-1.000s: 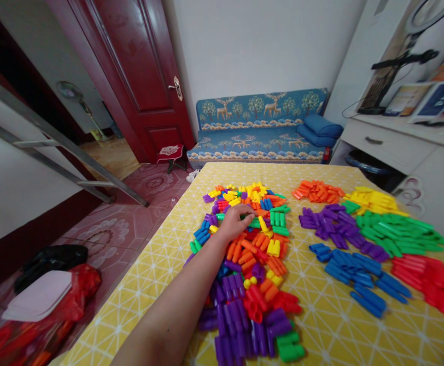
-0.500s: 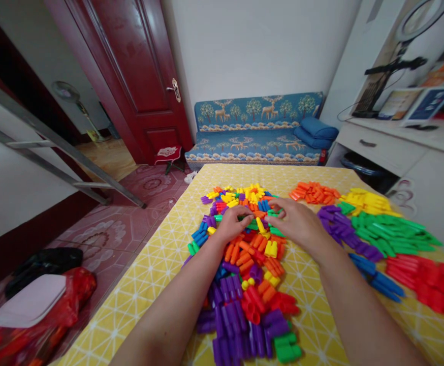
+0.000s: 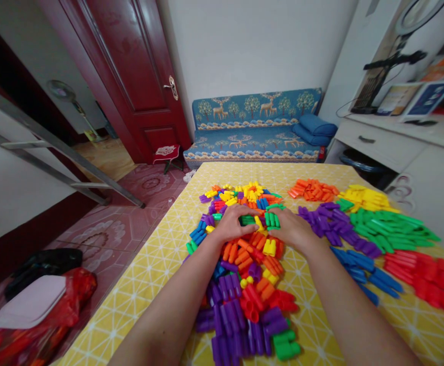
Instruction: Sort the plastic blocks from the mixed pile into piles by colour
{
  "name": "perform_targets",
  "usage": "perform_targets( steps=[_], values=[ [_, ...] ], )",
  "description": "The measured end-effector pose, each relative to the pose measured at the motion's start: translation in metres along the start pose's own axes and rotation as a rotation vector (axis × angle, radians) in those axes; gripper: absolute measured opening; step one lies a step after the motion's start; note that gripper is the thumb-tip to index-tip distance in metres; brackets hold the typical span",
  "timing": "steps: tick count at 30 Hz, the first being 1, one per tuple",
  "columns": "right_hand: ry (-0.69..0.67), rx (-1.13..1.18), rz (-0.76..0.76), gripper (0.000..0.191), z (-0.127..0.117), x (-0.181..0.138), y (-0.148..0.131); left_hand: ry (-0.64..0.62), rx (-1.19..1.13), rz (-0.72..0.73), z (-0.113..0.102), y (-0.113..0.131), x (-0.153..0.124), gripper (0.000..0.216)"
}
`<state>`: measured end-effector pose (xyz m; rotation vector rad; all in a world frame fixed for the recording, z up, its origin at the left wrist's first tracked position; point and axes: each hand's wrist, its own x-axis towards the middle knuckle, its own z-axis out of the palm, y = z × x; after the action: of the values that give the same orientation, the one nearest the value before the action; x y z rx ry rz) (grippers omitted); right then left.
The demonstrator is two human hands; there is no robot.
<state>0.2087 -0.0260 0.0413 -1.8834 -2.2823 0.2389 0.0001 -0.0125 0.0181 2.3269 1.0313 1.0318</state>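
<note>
Left hand is closed on a green block, which is pinched between thumb and fingertips over the middle of the tabletop, a bit toward the far edge. Right hand is laid just beside it, with its fingers curled onto a green cluster of joined pieces. Whether that cluster is actually gripped or only touched can't be told, tbh.

Pretty much the whole tabletop is covered by a yellow patterned cloth. A big mixed heap of plastic blocks in every colour is spread from the far middle down to the near edge, and both hands are rested on its far half.

The right half is taken up by sorted piles. A green pile is laid along the right edge, with a red pile toward the near right corner. A purple pile is found between the heap and the green pile, and a blue pile just nearer than that. A yellow pile and an orange pile are set side by side at the far edge, the orange one closer to the heap.
</note>
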Motion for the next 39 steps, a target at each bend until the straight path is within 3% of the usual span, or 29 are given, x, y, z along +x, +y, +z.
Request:
perform_targets(
  steps=[5,12,15,19,23,28,32,35,39],
  values=[
    [0.081,0.058,0.004,0.032,0.008,0.004,-0.011,-0.086,0.115,0.007,-0.001,-0.001,-0.001,0.047],
    [0.265,0.348,0.015,0.019,0.015,0.007,-0.022,0.05,0.0,-0.056,0.006,-0.008,-0.001,0.033],
    [0.317,0.652,0.046,0.022,0.017,0.007,-0.028,0.178,-0.132,-0.131,0.007,-0.009,-0.001,0.025],
    [0.242,1.224,0.129,0.033,0.022,0.007,-0.036,0.373,-0.223,-0.175,0.006,-0.008,-0.002,0.026],
    [0.245,1.543,0.167,0.043,0.026,0.006,-0.046,0.399,-0.244,-0.167,0.005,-0.008,-0.003,0.027],
    [0.276,1.607,0.129,0.046,0.028,0.003,-0.054,0.312,-0.285,-0.169,0.006,-0.007,-0.004,0.033],
    [0.257,1.495,0.104,0.041,0.033,0.003,-0.054,0.249,-0.282,-0.153,0.007,-0.005,-0.004,0.032],
    [0.302,1.441,0.098,0.043,0.038,0.007,-0.051,0.292,-0.237,-0.157,0.006,-0.005,-0.003,0.031],
    [0.332,1.549,0.183,0.044,0.039,0.008,-0.05,0.341,-0.184,-0.187,0.004,-0.004,-0.002,0.029]
  ],
)
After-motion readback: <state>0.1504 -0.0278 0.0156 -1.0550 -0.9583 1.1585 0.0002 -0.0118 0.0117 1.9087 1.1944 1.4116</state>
